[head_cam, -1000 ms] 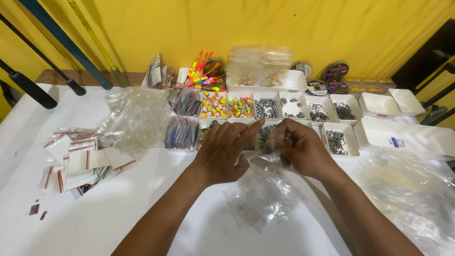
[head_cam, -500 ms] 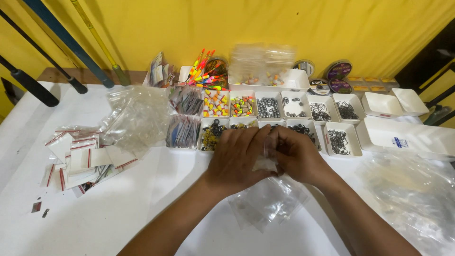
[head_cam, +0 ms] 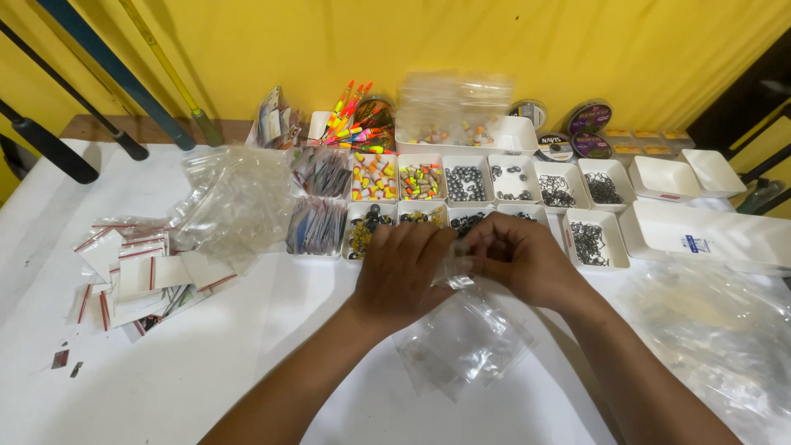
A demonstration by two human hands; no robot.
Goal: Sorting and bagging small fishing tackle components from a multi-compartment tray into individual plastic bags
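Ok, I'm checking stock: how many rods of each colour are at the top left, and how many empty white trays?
Blue rods: 1
Yellow rods: 1
Black rods: 2
Empty white trays: 3
Total: 7

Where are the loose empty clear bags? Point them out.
In the head view, the clear bags lie on the white table at centre, just below both hands, the left hand and the right hand.

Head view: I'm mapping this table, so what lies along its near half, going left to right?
Red-striped paper packets → left hand → small clear bag pinched between both hands → right hand → crumpled clear plastic sheet.
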